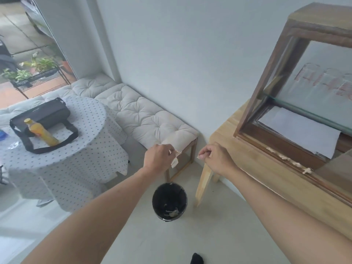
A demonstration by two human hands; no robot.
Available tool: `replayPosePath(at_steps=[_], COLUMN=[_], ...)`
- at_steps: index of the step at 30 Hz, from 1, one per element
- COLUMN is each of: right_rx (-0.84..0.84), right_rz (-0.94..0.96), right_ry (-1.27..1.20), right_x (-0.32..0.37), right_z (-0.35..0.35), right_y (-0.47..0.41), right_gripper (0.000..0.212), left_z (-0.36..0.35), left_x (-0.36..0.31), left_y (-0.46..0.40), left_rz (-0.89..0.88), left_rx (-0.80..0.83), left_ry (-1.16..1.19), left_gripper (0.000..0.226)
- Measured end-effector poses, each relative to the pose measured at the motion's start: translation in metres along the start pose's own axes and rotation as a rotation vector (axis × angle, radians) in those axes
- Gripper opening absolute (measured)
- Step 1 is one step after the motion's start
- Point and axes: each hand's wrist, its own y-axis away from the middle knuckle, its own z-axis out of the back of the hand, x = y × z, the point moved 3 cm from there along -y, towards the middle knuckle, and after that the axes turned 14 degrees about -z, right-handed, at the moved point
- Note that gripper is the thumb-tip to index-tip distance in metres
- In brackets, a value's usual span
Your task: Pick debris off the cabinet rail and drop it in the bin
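While both hands' fingers (172,149) pinch debris (176,158) above bin (169,201), more lines cabinet rail (289,161).

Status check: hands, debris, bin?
Left hand pinching debris scraps above the bin. Right hand pinching a small bit. More debris on cabinet rail. Drop path clear.

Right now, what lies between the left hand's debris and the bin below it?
Nothing solid: in the head view, the debris held by the left hand hangs over the bin, with only bare floor behind the gap.
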Motion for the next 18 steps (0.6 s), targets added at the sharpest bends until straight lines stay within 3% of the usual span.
replayPosePath(at_steps=[12, 18], right_rx=[0.214, 0.245], right_rz=[-0.028, -0.070], right_ry=[0.100, 0.093], right_x=[-0.022, -0.044], right_z=[-0.146, -0.182], right_y=[-0.032, -0.059], right_gripper=[0.014, 0.015], left_z=[-0.064, -0.103], left_x=[0.095, 0.119], left_y=[0.054, 0.049], left_rz=[0.236, 0.317], left_rx=[0.108, 0.164], left_ry=[0.037, 0.035], left_gripper=[0.025, 0.022])
